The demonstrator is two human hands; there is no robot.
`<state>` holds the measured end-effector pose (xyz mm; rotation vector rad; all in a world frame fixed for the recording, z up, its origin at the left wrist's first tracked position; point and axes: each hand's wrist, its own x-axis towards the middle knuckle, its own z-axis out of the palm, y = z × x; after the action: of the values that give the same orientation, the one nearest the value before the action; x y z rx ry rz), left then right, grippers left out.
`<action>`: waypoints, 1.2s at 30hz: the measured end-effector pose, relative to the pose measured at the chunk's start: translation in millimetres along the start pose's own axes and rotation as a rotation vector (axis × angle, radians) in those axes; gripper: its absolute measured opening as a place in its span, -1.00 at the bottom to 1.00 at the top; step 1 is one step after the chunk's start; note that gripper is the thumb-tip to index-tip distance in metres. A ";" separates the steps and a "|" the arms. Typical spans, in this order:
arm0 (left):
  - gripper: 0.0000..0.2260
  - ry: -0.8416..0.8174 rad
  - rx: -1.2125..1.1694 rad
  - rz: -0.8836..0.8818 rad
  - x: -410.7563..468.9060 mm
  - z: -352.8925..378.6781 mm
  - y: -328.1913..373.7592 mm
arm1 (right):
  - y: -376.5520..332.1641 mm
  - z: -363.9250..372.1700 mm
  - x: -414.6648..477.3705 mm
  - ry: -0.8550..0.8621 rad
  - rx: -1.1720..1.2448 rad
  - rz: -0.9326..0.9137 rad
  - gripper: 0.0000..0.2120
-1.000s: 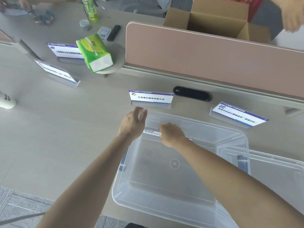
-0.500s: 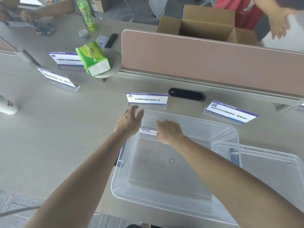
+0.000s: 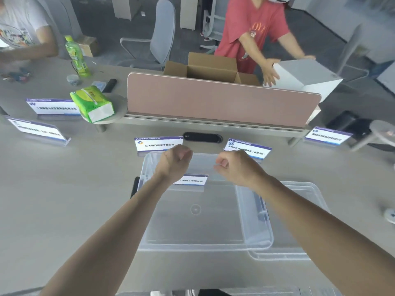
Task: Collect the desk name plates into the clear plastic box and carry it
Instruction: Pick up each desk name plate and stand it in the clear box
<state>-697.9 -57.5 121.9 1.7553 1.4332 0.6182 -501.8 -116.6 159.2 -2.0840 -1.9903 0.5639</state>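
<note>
A clear plastic box stands on the desk in front of me. One name plate stands inside it near the far wall. My left hand and my right hand hover above the box's far end, both with fingers curled and nothing in them. Just beyond the box stand two more name plates, one in the middle and one to the right. Others sit at the left, back left and far right.
The box lid lies under the box's right side. A pink divider runs across the desk. A green tissue pack and a bottle sit back left. A person in red handles a white box behind a cardboard box.
Both hands have let go of the name plate, which now stands in the box, and have lifted away with fingers curled. The view has tilted up.
</note>
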 end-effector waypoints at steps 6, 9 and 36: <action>-0.73 -0.090 -0.152 0.077 -20.3 28.7 58.8 | 26.8 -49.5 -58.3 0.081 0.076 0.088 -0.73; -0.64 -0.106 -0.138 0.134 -30.5 43.3 92.4 | 45.2 -71.2 -85.2 0.122 0.130 0.101 -0.71; -0.54 -0.274 -0.063 0.324 -85.0 258.7 280.6 | 300.2 -165.2 -257.9 0.405 0.496 0.259 -0.81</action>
<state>-354.8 -225.6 205.3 1.9534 0.9427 0.5552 -165.0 -374.5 222.1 -1.9503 -1.2222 0.5529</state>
